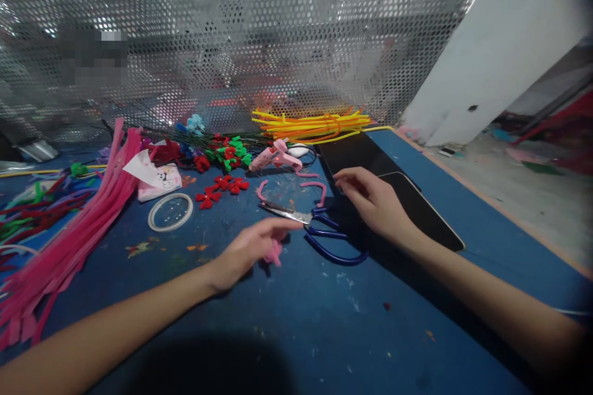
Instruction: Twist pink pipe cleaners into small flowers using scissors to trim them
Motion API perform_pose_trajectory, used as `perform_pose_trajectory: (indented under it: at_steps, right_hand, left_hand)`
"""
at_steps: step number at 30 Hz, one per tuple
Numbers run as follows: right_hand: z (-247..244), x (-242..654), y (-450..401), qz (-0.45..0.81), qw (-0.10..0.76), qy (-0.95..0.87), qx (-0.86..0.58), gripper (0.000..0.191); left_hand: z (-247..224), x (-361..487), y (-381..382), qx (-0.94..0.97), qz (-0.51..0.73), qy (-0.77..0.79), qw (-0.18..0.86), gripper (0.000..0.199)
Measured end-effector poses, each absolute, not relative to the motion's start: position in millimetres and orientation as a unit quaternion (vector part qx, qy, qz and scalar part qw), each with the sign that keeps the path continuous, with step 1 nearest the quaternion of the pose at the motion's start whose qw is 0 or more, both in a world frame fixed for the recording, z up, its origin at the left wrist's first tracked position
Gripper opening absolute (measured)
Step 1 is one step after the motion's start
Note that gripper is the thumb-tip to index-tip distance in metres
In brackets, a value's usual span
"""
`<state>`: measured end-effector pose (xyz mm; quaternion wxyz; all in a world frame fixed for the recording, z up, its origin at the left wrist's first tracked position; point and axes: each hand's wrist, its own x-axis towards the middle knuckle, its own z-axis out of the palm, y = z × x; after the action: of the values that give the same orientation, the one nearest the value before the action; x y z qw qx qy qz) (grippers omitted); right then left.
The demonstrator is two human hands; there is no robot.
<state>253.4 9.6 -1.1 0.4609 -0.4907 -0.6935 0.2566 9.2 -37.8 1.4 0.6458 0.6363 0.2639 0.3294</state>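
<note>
Pink fuzzy piece (275, 253) at left fingers (280, 224)

This looks like a craft workshop. A stained blue counter (324, 333) carries scissors (327, 232), a glue gun (278, 156) and bundled pink pipe cleaners (88, 216).

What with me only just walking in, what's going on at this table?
A person has both bare hands over a blue table. The left hand is at a small pink fuzzy piece; whether it grips it, I can't tell. The right hand, fingers bent, is near blue-handled scissors, with nothing visible in it. Red flower shapes and long pink strips lie toward the left.
</note>
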Motion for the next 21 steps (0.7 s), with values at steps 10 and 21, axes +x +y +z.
perform_pose_trajectory:
  at_steps: [10, 21]
  right_hand:
    - [-18, 257, 10, -0.005, 0.174, -0.886, -0.430, 0.029]
    - [-16, 251, 8, -0.033, 0.222, -0.865, -0.448, 0.031]
  left_hand:
    - [5, 20, -53, 0.954, 0.107, 0.146, 0.238, 0.030]
    - [7, 20, -52, 0.957, 0.111, 0.144, 0.226, 0.027]
